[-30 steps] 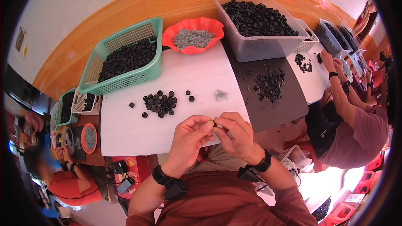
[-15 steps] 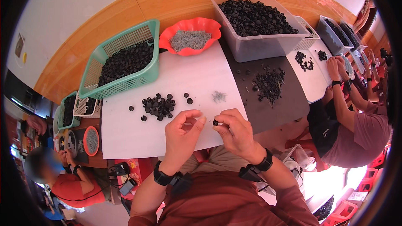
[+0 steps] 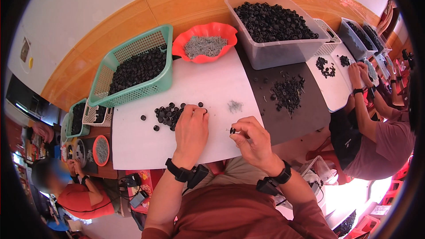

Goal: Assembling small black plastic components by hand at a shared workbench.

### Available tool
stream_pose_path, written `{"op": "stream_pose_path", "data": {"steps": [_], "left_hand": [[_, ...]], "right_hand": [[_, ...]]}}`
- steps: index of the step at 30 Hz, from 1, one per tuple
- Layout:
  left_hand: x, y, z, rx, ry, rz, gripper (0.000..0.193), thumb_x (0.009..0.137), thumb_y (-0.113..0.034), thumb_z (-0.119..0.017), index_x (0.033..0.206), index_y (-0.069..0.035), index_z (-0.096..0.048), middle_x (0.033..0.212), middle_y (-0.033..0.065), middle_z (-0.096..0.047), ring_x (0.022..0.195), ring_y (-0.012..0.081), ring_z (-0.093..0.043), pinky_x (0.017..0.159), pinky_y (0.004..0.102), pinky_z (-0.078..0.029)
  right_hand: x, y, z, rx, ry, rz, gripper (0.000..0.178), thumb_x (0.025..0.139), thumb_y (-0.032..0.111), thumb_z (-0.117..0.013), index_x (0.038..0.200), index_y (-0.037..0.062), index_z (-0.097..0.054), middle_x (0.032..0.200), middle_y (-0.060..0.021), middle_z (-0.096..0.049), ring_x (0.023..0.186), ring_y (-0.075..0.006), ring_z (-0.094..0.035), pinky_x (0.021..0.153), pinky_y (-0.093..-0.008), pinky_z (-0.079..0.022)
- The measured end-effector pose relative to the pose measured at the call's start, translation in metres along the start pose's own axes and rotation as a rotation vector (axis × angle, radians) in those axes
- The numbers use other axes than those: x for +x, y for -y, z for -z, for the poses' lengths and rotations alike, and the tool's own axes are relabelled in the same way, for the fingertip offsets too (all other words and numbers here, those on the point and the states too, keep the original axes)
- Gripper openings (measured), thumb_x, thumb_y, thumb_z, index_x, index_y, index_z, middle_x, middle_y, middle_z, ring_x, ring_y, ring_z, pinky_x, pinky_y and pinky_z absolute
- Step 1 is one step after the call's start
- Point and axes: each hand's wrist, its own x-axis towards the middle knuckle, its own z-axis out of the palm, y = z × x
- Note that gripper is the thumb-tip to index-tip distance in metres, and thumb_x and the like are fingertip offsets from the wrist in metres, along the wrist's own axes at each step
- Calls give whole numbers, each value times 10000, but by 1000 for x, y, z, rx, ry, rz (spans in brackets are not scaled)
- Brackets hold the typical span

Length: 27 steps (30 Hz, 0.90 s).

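Observation:
My right hand [image 3: 254, 144] pinches a small round black cap [image 3: 232, 130] between thumb and fingertips, with a thin metal pin sticking out on its left side. My left hand [image 3: 192, 132] reaches over the white table, its fingers closed at another black cap that shows only as a dark edge at the fingertips. Just beyond those fingers lies a single cap [image 3: 200, 104]. A pile of black caps [image 3: 165, 115] is to the left, partly covered by my left hand. A small heap of thin grey pins [image 3: 234, 106] lies ahead of my right hand.
At the back stand a green basket [image 3: 141, 92] of black parts, a red wavy bowl [image 3: 204, 58] of pins and a clear bin [image 3: 283, 55] of black parts. Black pieces [image 3: 287, 93] lie on a dark mat. Other people work at left [image 3: 82, 199] and right [image 3: 380, 146].
My left hand has moved forward from near my right hand to the loose caps, and its fingers have closed at one. The right hand still pinches its cap. The view has shifted slightly.

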Motion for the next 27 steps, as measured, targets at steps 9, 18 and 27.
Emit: {"op": "stream_pose_path", "data": {"steps": [9, 18, 27], "left_hand": [[-13, -3, 6, -101, 9, -59, 105, 883, -51, -704, 970, 5, -689, 1111, 164, -705, 919, 343, -699, 777, 409, -572], [-16, -5, 15, -182, 47, -101, 211, 824, 5, -746, 1033, -3, -716, 1022, 138, -715, 847, 310, -713, 738, 363, -580], [-12, -7, 30, -215, 212, -120, 131, 853, 17, -693, 974, -1, -738, 1003, 118, -700, 894, 334, -697, 780, 405, -581]], "right_hand": [[0, -1, 1, 25, -10, -44, 216, 911, 38, -740, 1099, 28, -636, 1020, -104, -646, 655, -170, -610, 593, -291, -505], [-1, -2, -2, 47, -34, -78, 198, 905, 34, -749, 1074, 20, -649, 1003, -92, -645, 648, -141, -588, 581, -273, -489], [-2, -1, -1, 83, -43, -104, 195, 902, 29, -753, 1071, 15, -657, 1000, -83, -646, 663, -115, -574, 585, -253, -483]]}}
